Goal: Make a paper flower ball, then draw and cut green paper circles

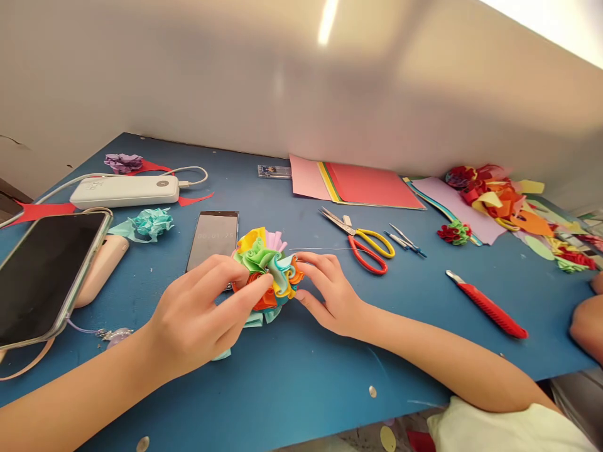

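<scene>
A ruffled multicoloured paper flower ball [257, 256] is in front of me, in green, yellow, orange, lilac and light blue. My left hand [200, 314] pinches it from the left, thumb and index finger pressed into the folds near its middle. On the other side, the fingers and thumb of my right hand [332, 292] close on its orange and blue edge. Just above my right hand runs a thin white thread [325, 249] towards the scissors [362, 242], which have red and yellow handles. Behind the ball lies a phone [214, 235] with a timer on its screen.
To the left are a larger phone [51, 270], a white power bank [125, 191] and a crumpled teal paper piece [151, 223]. A red utility knife [490, 307], a compass [406, 242], coloured sheets [372, 185] and paper scraps [499, 201] lie right and back. Another person's arm [588, 326] shows at right.
</scene>
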Action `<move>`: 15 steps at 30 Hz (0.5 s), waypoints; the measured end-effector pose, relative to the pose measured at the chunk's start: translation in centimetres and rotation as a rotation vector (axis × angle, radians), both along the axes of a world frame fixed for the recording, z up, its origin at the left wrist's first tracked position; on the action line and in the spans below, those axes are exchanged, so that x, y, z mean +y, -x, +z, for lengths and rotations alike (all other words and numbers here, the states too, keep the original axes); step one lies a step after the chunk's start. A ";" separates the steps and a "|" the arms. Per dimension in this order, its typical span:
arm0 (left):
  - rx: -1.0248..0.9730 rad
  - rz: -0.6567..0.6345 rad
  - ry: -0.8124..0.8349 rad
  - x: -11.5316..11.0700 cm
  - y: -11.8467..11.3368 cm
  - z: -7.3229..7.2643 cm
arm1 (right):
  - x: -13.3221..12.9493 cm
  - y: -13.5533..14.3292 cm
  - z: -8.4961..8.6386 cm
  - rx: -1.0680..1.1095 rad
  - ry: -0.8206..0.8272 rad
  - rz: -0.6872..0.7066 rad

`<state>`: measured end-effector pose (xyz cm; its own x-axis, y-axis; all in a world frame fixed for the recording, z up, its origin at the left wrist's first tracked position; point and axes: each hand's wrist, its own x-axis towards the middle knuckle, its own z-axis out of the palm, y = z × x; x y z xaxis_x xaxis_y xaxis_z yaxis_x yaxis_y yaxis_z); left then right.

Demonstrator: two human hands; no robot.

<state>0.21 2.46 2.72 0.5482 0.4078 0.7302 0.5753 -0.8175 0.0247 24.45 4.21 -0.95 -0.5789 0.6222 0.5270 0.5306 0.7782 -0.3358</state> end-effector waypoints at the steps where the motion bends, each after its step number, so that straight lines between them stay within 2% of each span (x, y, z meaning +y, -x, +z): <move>1: 0.028 -0.020 -0.011 0.1 0.0 0.1 | 0.1 0.0 0.0 -0.003 -0.013 0.002; 7: 0.025 -0.055 0.090 0.4 0.2 0.4 | 0.2 0.0 0.4 -0.014 -0.066 -0.011; 15: 0.186 0.181 0.013 0.6 0.8 1.2 | 0.2 0.0 0.6 -0.016 -0.047 0.025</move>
<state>-0.64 3.04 3.89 0.5895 0.5203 0.6179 0.7082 -0.7008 -0.0855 24.42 4.37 -0.37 -0.6025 0.5822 0.5460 0.5162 0.8060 -0.2898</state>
